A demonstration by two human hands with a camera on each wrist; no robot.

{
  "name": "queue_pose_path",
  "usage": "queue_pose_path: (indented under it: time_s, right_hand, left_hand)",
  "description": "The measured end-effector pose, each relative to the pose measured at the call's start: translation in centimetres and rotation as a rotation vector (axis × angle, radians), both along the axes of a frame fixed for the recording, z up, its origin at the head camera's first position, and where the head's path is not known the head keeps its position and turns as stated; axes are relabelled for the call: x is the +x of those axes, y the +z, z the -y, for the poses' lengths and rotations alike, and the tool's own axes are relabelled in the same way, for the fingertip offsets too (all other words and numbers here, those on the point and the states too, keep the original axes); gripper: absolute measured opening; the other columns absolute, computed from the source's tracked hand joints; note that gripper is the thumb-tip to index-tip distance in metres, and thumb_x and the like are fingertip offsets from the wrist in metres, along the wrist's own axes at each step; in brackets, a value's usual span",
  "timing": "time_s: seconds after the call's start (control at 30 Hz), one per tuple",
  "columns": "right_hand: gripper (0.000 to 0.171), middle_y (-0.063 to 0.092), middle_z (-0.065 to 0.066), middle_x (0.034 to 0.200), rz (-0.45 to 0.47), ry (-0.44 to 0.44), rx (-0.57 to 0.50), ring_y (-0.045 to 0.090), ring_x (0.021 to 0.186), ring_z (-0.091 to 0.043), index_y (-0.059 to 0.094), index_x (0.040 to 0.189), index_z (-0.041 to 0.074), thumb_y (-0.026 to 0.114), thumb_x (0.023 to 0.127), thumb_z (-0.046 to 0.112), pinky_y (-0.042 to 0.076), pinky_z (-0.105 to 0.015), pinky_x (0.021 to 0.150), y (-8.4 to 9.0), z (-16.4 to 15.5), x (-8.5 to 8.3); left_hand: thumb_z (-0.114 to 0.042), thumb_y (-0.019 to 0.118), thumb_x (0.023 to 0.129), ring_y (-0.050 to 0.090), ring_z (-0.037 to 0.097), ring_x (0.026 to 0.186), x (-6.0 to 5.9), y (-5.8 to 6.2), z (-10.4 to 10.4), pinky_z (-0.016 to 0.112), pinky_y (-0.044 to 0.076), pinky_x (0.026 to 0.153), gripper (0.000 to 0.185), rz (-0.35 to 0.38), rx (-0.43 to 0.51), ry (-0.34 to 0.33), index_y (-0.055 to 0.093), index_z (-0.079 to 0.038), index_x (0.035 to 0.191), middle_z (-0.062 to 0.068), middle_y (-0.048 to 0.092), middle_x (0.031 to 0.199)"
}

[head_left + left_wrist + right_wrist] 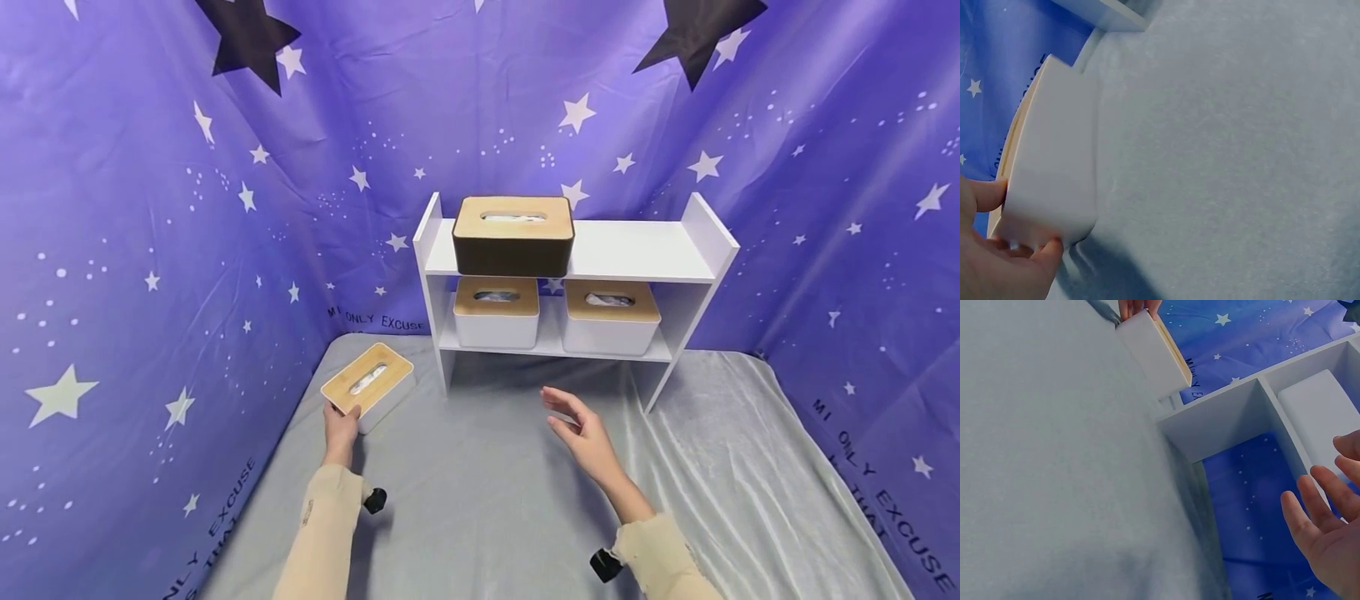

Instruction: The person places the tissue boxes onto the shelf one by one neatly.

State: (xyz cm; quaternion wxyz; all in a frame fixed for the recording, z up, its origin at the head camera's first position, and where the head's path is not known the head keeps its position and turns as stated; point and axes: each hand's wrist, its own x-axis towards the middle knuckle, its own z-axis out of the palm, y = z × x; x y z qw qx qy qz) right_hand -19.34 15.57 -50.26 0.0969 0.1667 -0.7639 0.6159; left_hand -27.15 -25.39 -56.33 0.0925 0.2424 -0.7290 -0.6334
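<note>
My left hand [342,432] grips the near end of a white tissue box [388,406] with a wooden lid, at the left of the grey cloth. In the left wrist view the thumb lies by the lid edge of the tissue box [1054,150], with the other fingers at its end wall. Whether its base touches the cloth I cannot tell. My right hand [588,442] hovers before the shelf, holding nothing, its fingers loosely bent and apart. In the right wrist view this right hand [1338,544] appears near the shelf's lower part.
A white two-tier shelf [637,250] stands at the back. On its top tier, a black tissue box [513,257] sits toward the left. Below are two white tissue boxes, one left [495,329] and one right [611,336]. Star-printed purple curtains [487,108] surround the grey cloth [480,483].
</note>
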Motion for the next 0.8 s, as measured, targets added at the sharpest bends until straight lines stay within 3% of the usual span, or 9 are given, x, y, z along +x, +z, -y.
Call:
queue_pose_path:
  time_s: [0.27,0.57,0.8]
  right_hand:
    - [0.039,0.061,-0.028,0.133,0.014,-0.005,0.002,0.064,0.119,-0.026,0.058,0.134,-0.004,0.06,0.095,-0.003,0.053,-0.012,0.088,-1.0,0.0,0.0]
    - [0.037,0.059,-0.029,0.134,0.104,0.039,-0.014,0.064,0.117,-0.012,0.058,0.132,-0.006,0.06,0.096,0.001,0.052,-0.014,0.09,-2.0,1.1,-0.4]
    - [0.038,0.058,-0.029,0.136,0.182,0.065,0.005,0.061,0.122,-0.041,0.057,0.133,-0.006,0.059,0.096,-0.001,0.051,-0.017,0.093,-2.7,2.7,-0.3]
  left_hand:
    - [0.003,0.039,0.101,0.015,0.039,0.153,-0.1,-0.1,0.7,0.044,0.016,0.128,0.068,0.076,-0.014,-0.113,0.003,0.003,0.158,0.028,0.013,0.163]
    - [0.008,0.041,0.098,0.024,0.042,0.149,-0.1,0.1,0.5,0.049,0.023,0.125,0.066,0.088,0.02,-0.21,0.013,0.004,0.157,0.031,0.023,0.16]
    - [0.011,0.039,0.098,0.026,0.038,0.147,0.4,0.4,0.3,0.05,0.03,0.12,0.07,0.136,0.152,-0.317,0.009,-0.002,0.159,0.028,0.016,0.163]
